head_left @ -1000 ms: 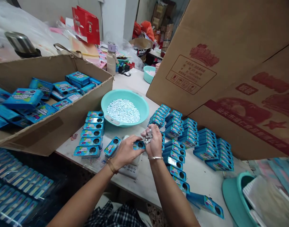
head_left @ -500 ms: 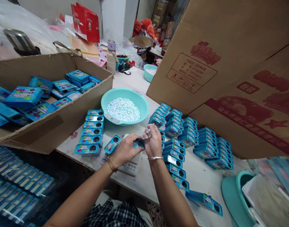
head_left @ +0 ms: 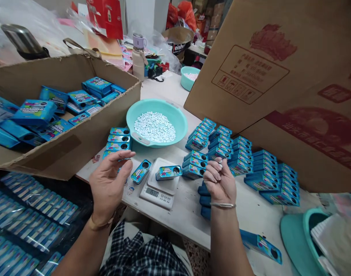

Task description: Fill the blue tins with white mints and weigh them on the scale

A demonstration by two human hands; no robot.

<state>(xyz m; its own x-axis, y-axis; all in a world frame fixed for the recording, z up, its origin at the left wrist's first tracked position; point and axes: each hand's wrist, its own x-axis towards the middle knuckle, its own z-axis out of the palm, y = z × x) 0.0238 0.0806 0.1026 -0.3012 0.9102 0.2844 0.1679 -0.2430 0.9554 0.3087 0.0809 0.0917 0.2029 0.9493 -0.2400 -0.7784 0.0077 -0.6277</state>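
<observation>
A small blue tin (head_left: pixel 169 172) lies on the white digital scale (head_left: pixel 159 188) at the table's front edge. My left hand (head_left: pixel 109 184) hovers left of the scale, fingers apart and holding nothing. My right hand (head_left: pixel 220 180) is curled to the right of the scale, with a little white candy showing at its fingertips. A teal bowl (head_left: pixel 179 117) of white candies sits just behind the scale. Another blue tin (head_left: pixel 141 171) lies between my left hand and the scale.
A column of blue tins (head_left: pixel 118 140) lies left of the bowl, and rows of blue tins (head_left: pixel 244 161) fill the right side. A cardboard box (head_left: pixel 77 142) of tins stands left. A large carton (head_left: pixel 279 84) leans at right. A second teal bowl (head_left: pixel 189 76) sits far back.
My hands were together, filling a tin with candies. The tin now lies on the scale, and both hands have drawn apart, left hand empty.
</observation>
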